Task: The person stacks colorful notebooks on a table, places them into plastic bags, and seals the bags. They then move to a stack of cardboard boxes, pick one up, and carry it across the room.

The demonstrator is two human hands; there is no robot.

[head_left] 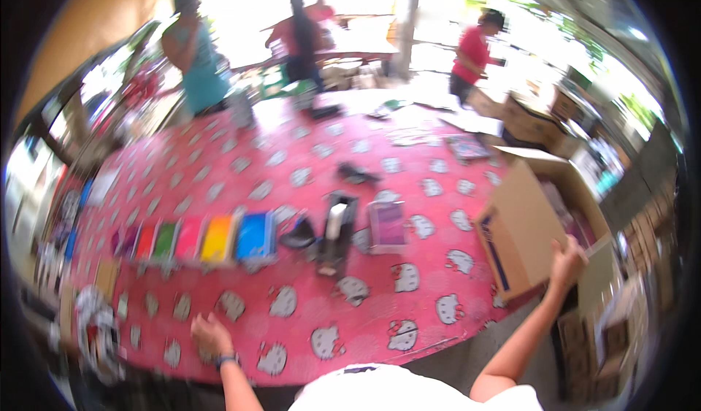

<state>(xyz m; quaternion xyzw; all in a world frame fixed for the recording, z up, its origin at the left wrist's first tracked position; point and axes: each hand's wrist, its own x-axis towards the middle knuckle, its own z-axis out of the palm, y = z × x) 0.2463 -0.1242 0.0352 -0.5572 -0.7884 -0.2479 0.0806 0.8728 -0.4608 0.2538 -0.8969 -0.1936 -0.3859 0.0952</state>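
Observation:
At the right, an open cardboard box (515,228) stands tilted by the table's edge, its flaps raised. My right hand (568,263) is closed on the near rim of this box; its contents are blurred. Low over the near left of the table, my left hand (209,336) is empty, its fingers loosely apart, with a dark band at the wrist. Beyond it runs a row of coloured packs, among them a blue pack (254,236), a yellow pack (217,239) and a green pack (166,240). A purple pack (387,225) lies farther right.
A pink patterned cloth covers the table (292,338). Near its middle sit a long black holder (336,236) and a dark tape-dispenser-like object (299,233). Several cartons (537,123) are stacked at right. A person in teal (198,64) and a person in red (473,53) stand beyond.

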